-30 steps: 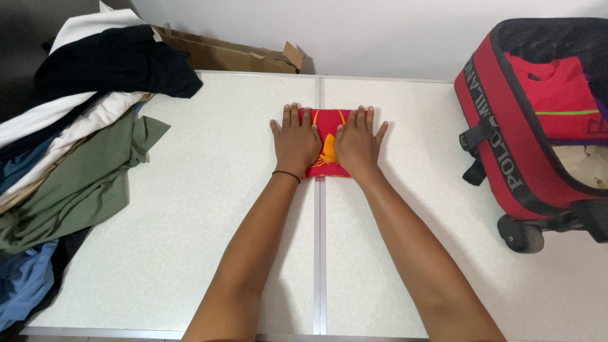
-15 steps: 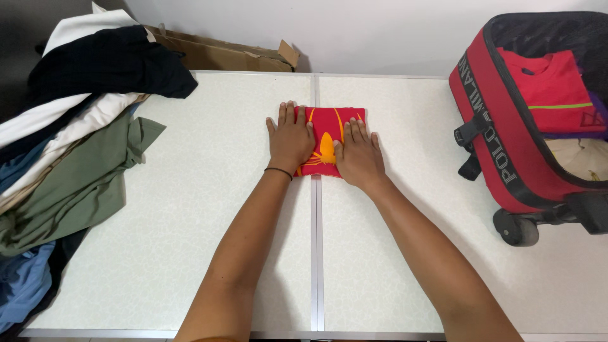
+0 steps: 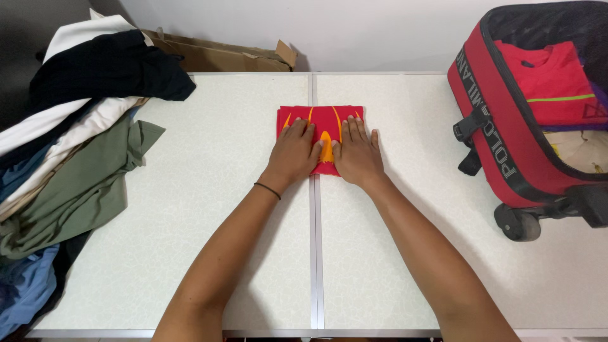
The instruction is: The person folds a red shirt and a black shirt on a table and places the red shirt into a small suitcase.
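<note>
— What lies under the palms?

— A folded red garment with orange flame-like stripes (image 3: 322, 117), a small flat square at the middle of the table, straddling the seam. The left hand (image 3: 293, 152) and the right hand (image 3: 356, 154) both rest flat on its near half, fingers spread and released, gripping nothing. The thumbs sit just beside each other over an orange patch. A thin dark band circles the left wrist.

— And the surface?

— A pale speckled tabletop (image 3: 209, 190) made of two panels joined by a metal strip running toward the wall, with a metal edge along the near side.

— What else is on it?

— At the left edge, a heap of clothes (image 3: 76, 145): black, white, olive green and blue pieces overlapping. At the right, an open red suitcase (image 3: 506, 145) on wheels, with a red shirt (image 3: 548, 85) folded inside.

— The room?

— A plain white wall (image 3: 380, 31) behind the table, and a brown cardboard box (image 3: 221, 57) against it.
</note>
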